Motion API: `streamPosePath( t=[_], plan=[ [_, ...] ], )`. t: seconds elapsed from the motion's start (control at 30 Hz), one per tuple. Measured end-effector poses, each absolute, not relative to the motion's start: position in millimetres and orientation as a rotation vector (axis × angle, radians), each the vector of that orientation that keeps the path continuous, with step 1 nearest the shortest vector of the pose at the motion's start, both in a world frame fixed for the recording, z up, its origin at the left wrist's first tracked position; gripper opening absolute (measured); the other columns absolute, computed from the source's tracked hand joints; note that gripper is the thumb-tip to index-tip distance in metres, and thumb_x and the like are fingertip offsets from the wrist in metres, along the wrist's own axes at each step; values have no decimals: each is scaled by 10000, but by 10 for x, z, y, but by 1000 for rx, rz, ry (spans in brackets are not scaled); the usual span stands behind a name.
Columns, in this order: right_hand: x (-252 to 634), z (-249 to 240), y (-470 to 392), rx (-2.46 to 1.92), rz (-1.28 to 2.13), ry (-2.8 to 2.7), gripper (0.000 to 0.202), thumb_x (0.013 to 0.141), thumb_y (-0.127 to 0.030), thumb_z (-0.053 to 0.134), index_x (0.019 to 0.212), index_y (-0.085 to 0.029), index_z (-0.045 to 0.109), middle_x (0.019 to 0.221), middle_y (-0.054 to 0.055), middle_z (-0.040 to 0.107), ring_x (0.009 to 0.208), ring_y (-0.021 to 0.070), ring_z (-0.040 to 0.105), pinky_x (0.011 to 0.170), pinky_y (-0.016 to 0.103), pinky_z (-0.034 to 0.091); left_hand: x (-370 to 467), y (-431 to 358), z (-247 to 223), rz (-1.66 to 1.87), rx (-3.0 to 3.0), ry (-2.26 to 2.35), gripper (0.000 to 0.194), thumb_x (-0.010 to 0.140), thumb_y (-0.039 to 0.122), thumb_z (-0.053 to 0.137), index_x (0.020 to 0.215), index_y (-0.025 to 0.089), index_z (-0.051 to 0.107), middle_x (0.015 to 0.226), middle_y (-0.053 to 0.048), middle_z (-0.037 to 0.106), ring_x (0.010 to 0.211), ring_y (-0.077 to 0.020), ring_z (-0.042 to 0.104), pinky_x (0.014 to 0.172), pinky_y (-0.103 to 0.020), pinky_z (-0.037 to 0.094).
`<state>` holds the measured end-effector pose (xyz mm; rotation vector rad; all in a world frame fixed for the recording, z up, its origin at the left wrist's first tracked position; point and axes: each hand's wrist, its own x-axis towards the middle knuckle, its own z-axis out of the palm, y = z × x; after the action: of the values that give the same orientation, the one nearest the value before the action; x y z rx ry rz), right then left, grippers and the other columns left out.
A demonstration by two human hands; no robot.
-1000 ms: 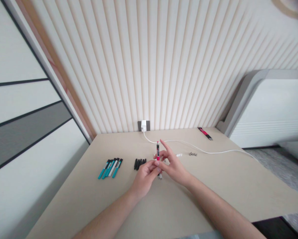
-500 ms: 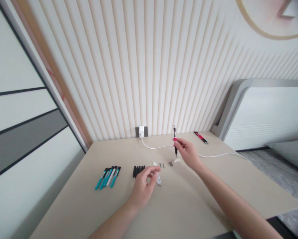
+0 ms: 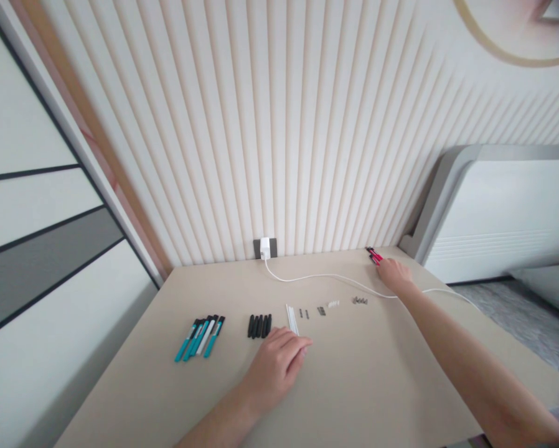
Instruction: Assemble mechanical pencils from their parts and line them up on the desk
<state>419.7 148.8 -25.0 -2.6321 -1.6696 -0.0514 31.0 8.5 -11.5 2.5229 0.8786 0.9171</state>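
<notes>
At the table's back right, my right hand [image 3: 394, 275] is closed on a red-and-black pen [image 3: 373, 259], beside another pen like it. My fingers hide the pens' lower ends. My left hand [image 3: 279, 359] lies low over the table, fingers loosely stretched, holding nothing visible. It covers the near ends of several thin white tubes [image 3: 291, 317]. Just left of these are several black grip-like tubes [image 3: 259, 326] in a row. To the right lie small dark pieces [image 3: 304, 313], grey pieces [image 3: 322, 311], small white pieces [image 3: 333, 304] and small metal springs or tips [image 3: 360, 301].
Several teal-and-white cases with black ends [image 3: 200, 338] lie at the left of the table [image 3: 354, 379]. A white cable [image 3: 307, 276] runs from a charger [image 3: 265, 247] at the wall across the back and under my right forearm. A bed headboard [image 3: 508, 218] stands at right.
My right hand has carried the upright pen rightward and back to the other red-and-black pen. My left hand has lowered slightly toward me, its fingers closer together. The small metal pieces are now uncovered.
</notes>
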Motion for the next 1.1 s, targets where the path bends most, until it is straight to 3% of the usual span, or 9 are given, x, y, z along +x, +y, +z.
streamPosePath(
  t=[0.23, 0.5, 1.1],
  plan=[
    [4094, -355, 1469, -2664, -86, -1557, 364, 943, -252, 365, 1109, -118, 660, 1091, 204, 636, 1004, 282, 627, 794, 368, 464, 299, 93, -131, 911, 2532, 881, 200, 917, 144, 472, 1017, 194, 638, 845, -51, 675, 817, -186, 594, 798, -337, 446],
    [4108, -417, 1105, -2695, -112, -1506, 336, 902, -138, 380, 1032, -100, 687, 1043, 222, 645, 973, 286, 641, 776, 365, 482, 304, 62, -108, 854, 2531, 837, 221, 917, 125, 465, 1041, 196, 633, 841, -45, 665, 825, -184, 570, 802, -345, 438],
    [4188, -483, 1370, -2635, -158, -1447, 390, 942, -223, 319, 1058, -94, 668, 1048, 218, 623, 953, 298, 624, 737, 378, 462, 307, 59, -98, 789, 2560, 864, 210, 906, 122, 464, 1007, 189, 636, 869, -54, 677, 852, -193, 572, 809, -344, 439]
  ],
)
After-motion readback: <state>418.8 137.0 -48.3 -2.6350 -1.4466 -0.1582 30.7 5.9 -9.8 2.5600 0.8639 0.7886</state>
